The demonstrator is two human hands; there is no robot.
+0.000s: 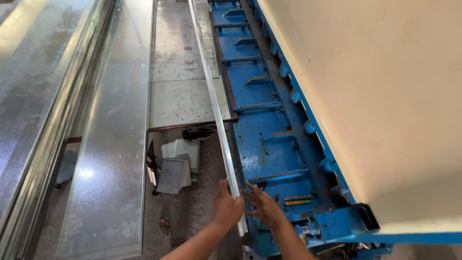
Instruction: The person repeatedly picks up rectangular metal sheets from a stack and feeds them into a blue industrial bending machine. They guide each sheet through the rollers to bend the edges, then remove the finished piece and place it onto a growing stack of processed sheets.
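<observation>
Far left of both hands: stacked galvanised sheets (43,110), long, shiny, running away from viewer. Next right, a single wide galv. sheet (113,144), flat, edge just left of an open gap showing concrete floor (192,212). In that gap, up-left of the L hand: small pile of grey sheet offcuts (178,166), w/ a dark cable bundle (198,131) beyond them. L hand (227,207) clamped on near end of a long narrow metal strip (216,103), thumb on top, fingers wrapped round its left edge. Strip runs from between the hands straight up-frame, lying along the left edge of the blue machine bed (262,139). R hand (262,206) just right of strip, fingers spread, tips touching strip's right side; not closed on it, palm over the blue bed. Hands near each other, strip betw. them. Right of R hand: small tools, one yellow-tipped (298,200), on bed. Further right: large cream machine panel (385,106) w/ blue lower trim.
</observation>
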